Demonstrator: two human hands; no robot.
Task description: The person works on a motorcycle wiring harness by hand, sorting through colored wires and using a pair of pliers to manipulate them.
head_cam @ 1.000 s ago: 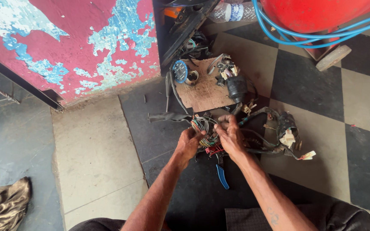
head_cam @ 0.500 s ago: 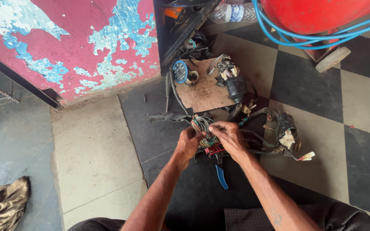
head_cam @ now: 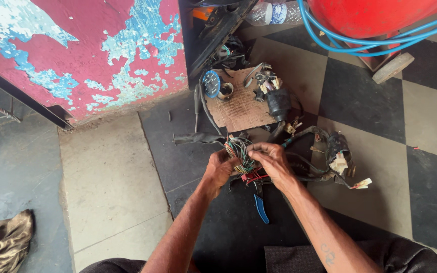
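A tangled wiring harness (head_cam: 324,156) with black sleeving and white connectors lies on the checkered floor. Both hands work a bundle of bare coloured wires (head_cam: 239,149) at its left end. My left hand (head_cam: 220,168) grips the bundle from the left. My right hand (head_cam: 274,161) closes over it from the right, fingers curled on the wires. Red wires (head_cam: 251,177) show just below the hands. Blue-handled pliers (head_cam: 261,206) lie on the floor beneath them, touched by neither hand.
A cardboard piece (head_cam: 241,101) beyond the hands carries a round gauge (head_cam: 211,83), a black rubber part (head_cam: 278,103) and small connectors. A peeling red and blue wall (head_cam: 77,55) stands left, a red tank with blue hose (head_cam: 375,35) top right, a rag (head_cam: 3,245) bottom left.
My right hand has shifted slightly left over the wire bundle and closed tighter on it. The left hand keeps its grip in the same place.
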